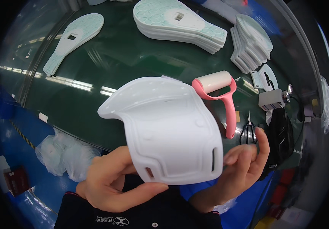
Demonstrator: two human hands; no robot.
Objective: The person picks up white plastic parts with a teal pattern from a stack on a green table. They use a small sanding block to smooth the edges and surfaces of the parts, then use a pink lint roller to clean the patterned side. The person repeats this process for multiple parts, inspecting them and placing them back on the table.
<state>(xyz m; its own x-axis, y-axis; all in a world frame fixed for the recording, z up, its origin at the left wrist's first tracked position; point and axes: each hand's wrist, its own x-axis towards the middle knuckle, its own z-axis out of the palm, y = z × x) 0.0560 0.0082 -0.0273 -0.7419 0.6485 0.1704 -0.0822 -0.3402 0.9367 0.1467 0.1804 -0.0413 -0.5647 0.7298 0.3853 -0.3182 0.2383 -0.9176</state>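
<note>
A white moulded plastic panel (pixel 172 133), curved and flared at its far end with slots near its lower corners, is raised above the table's near edge. My left hand (pixel 115 183) grips its lower left corner, the thumb on the bottom edge and the fingers partly behind it. Beside the panel's right edge, my right hand (pixel 244 164) has its fingers apart and partly bent. Whether a fingertip touches the panel there cannot be made out. Just beyond the panel on the right lies a pink-handled roller (pixel 228 103) with a white drum.
On the green table (pixel 118 57) stand a stack of pale green patterned panels (pixel 179 23), a single such panel (pixel 73 38) and nested white parts (pixel 250 44). A pump bottle (pixel 273 100) and small snips (pixel 249 131) are at right. Clear plastic bags (pixel 69 156) hang at left.
</note>
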